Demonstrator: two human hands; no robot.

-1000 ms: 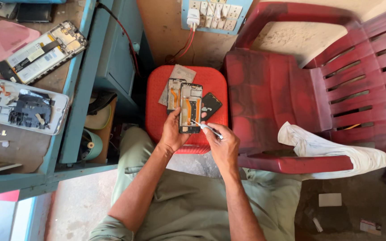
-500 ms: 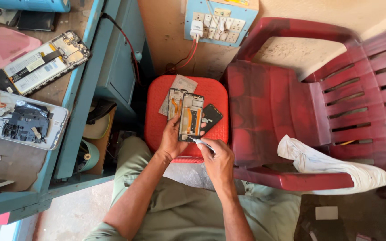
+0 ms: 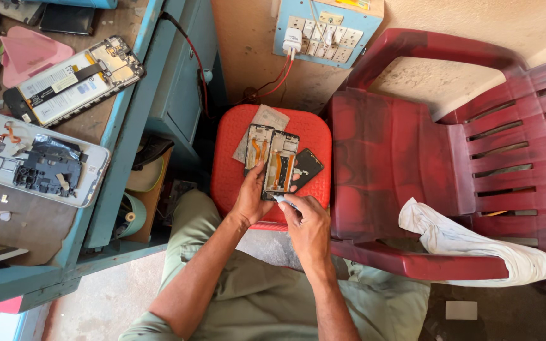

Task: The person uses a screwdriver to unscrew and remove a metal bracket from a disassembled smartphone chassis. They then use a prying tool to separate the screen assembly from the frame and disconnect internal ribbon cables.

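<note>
Over a red stool (image 3: 235, 170), the left hand (image 3: 252, 197) closes around the lower edge of an opened phone frame (image 3: 280, 165), thin, light and likely fragile, best gripped by its rigid sides, while the right hand (image 3: 309, 225) pinches a slim tool (image 3: 284, 201) at its bottom end.

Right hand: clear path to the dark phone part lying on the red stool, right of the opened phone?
Probably yes. The dark phone part lies uncovered just beyond the right hand, nothing between; the hand does hold a thin tool, though.
</note>
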